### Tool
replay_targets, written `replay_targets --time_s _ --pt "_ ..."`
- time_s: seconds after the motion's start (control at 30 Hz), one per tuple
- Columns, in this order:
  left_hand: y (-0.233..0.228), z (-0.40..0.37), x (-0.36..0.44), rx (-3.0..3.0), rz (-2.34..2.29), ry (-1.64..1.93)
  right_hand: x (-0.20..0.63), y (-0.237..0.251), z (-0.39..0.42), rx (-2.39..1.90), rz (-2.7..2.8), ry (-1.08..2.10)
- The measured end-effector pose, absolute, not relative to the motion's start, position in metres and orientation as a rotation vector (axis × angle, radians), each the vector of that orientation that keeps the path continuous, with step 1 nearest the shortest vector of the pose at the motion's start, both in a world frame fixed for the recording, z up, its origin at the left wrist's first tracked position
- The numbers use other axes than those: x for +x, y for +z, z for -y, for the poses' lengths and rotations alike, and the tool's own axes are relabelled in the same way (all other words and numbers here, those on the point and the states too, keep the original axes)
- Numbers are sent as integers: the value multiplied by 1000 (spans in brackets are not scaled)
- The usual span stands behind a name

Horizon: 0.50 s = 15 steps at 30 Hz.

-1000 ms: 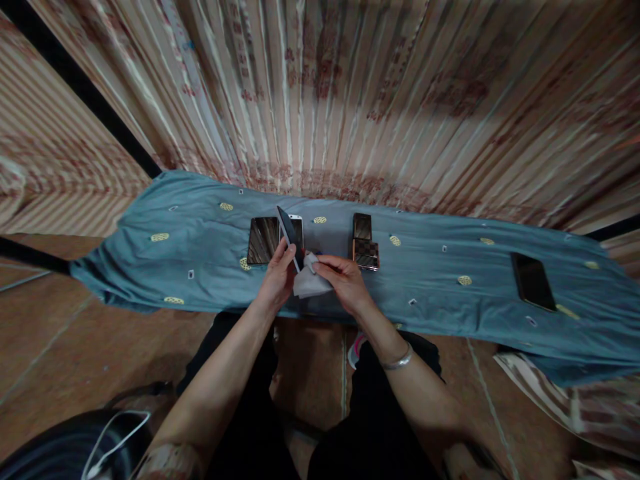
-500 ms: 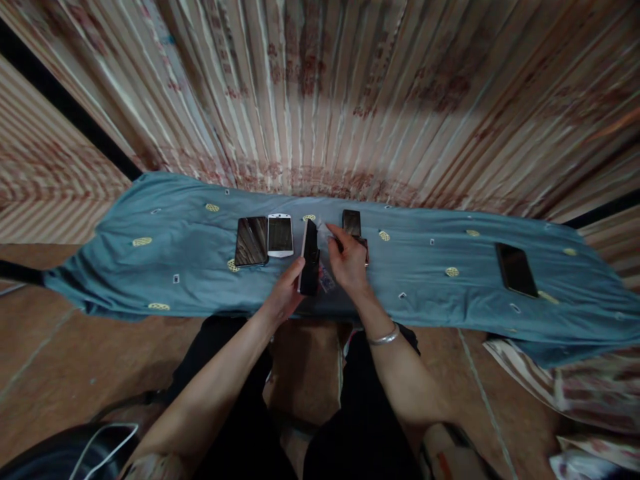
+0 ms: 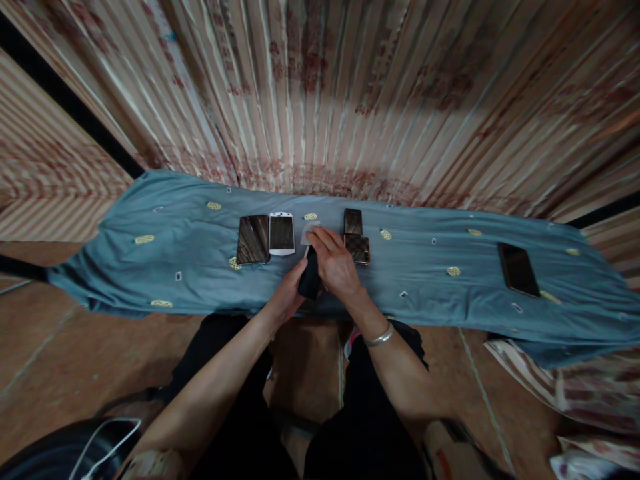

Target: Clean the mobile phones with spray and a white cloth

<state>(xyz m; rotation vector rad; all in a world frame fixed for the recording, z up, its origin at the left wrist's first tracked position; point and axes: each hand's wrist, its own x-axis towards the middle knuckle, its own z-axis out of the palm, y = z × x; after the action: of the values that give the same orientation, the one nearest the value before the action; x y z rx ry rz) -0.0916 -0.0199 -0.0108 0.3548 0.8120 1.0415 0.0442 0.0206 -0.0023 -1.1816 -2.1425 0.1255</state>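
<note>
My left hand (image 3: 289, 288) grips a dark phone (image 3: 309, 275) by its left edge, tilted just above the cloth. My right hand (image 3: 337, 261) lies across the upper part of that phone, fingers together and closed on a thin, clear plastic piece (image 3: 309, 231) that sticks out past the fingertips. Most of the plastic is hidden under the fingers. Left of my hands lie a large black phone (image 3: 253, 239) and a white phone (image 3: 282, 234). Near my right hand rest a small dark phone (image 3: 353, 221) and a small copper-edged device (image 3: 358, 249).
A blue-green cloth (image 3: 420, 287) with yellow pineapple prints covers the long, narrow table. Another black phone (image 3: 519, 269) lies far to the right. A striped curtain (image 3: 320, 100) hangs behind the table. At the lower left, a white cable (image 3: 113, 443) lies on a dark round thing.
My right hand has moved left and down onto the held phone, bringing the clear plastic over its top end. The phone's dark face has turned more upward. The copper-edged device is now uncovered.
</note>
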Motion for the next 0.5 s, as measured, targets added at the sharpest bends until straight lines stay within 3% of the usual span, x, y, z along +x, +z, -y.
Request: replay_targets --time_s 0.5 --pt "-2 13 -93 233 -803 1106 29 2 2 -1102 2242 175"
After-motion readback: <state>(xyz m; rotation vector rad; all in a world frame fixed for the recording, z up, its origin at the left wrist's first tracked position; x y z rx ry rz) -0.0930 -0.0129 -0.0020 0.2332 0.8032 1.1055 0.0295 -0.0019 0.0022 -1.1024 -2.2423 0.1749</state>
